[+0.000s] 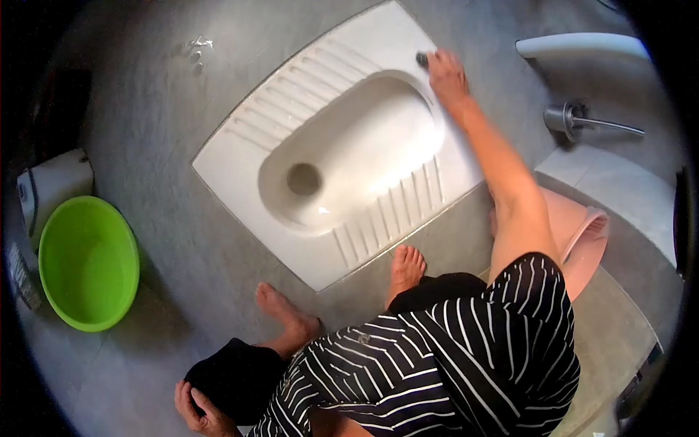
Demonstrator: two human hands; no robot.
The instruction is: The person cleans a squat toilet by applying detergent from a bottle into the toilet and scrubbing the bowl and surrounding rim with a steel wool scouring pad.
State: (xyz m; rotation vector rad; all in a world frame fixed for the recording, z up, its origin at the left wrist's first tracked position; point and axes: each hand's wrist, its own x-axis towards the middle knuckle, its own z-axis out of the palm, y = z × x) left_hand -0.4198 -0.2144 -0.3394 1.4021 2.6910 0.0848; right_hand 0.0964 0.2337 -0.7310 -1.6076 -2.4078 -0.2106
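Note:
At the far right corner of a white squat toilet [240, 178], my right hand [448, 79] is closed on a small dark scouring pad [422, 60]. Most of the pad is hidden under my fingers, and it rests against the toilet's flat rim. My left hand [204, 414] lies over my bent left knee, fingers loosely spread, with nothing seen in it. Brownish marks show along the ribbed footrest [291, 86] on the far side. The basin slopes down to a dark drain hole [304, 179].
A green basin [89, 262] stands on the left beside a white bin-like object [62, 186]. To the right are a toilet brush in a grey holder [562, 120], a white pipe [582, 46] and a pink bucket [575, 229] near my arm. Water glistens on the grey floor [199, 49].

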